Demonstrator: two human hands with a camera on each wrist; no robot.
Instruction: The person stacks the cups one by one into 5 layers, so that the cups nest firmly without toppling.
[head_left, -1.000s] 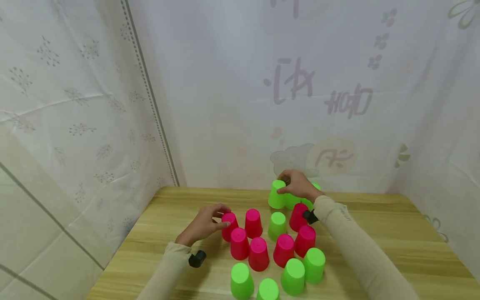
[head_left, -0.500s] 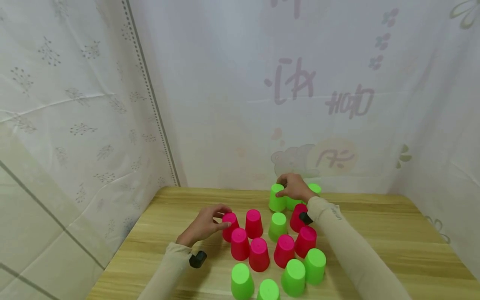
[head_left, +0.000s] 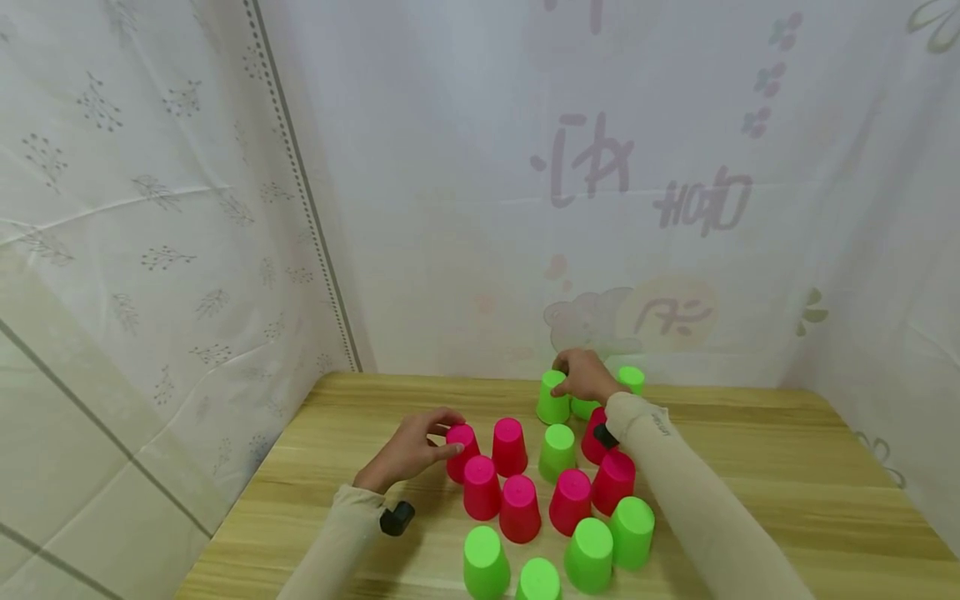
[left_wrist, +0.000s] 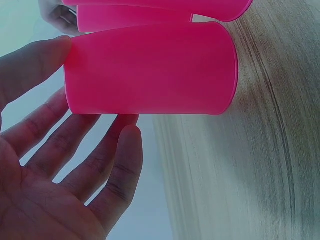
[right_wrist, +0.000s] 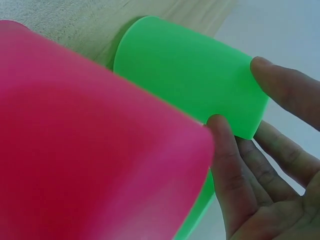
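Observation:
My left hand holds the top of the leftmost pink cup, which stands upside down on the table. In the left wrist view the thumb presses that cup at its upper edge, with the fingers around the far side. My right hand pinches an upside-down green cup at the back between thumb and fingers. The right wrist view shows this cup partly covered by a near pink cup. Behind my right hand another green cup is mostly hidden.
Several upside-down pink cups, one at front centre, stand between my arms. One green cup stands among them. Several more green cups stand nearer me. A green cup sits at the back right. Patterned cloth hangs behind the wooden table.
My right hand and the green cup it holds have come slightly down and toward me, and the right forearm has shifted left. My left hand stays at the pink cup.

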